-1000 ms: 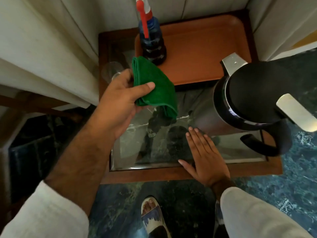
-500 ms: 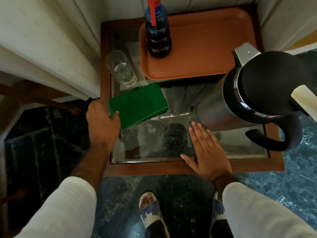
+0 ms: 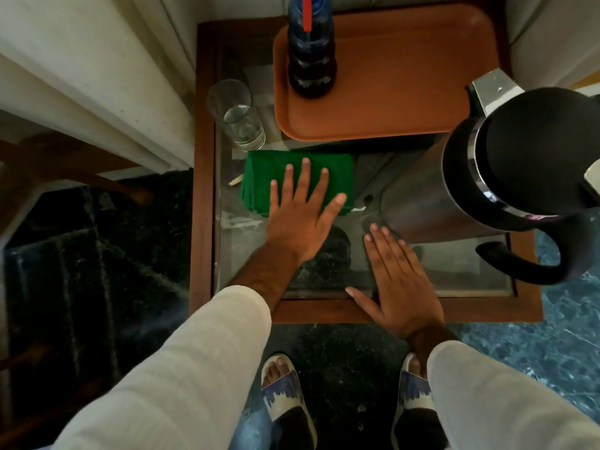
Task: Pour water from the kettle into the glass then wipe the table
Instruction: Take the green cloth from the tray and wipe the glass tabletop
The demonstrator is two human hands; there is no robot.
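Note:
A folded green cloth point(image 3: 259, 177) lies flat on the glass top of a small wooden-framed table point(image 3: 203, 190). My left hand point(image 3: 300, 219) rests palm-down on the cloth's right half, fingers spread. My right hand point(image 3: 399, 280) lies flat on the glass near the front edge, holding nothing, its fingertips close to the kettle's base. The steel kettle point(image 3: 519, 164) with a black lid and handle stands upright at the table's right. A clear glass point(image 3: 238, 116) with some water in it stands at the back left, just behind the cloth.
An orange tray point(image 3: 406, 76) fills the back of the table, with a blue spray bottle point(image 3: 311, 50) standing on its left part. Pale curtains hang to the left and behind. My sandalled feet stand on dark marble floor below the table.
My left hand carried the cloth down from mid-air, laid it on the glass, and now lies flat on top of it. The right hand stayed put.

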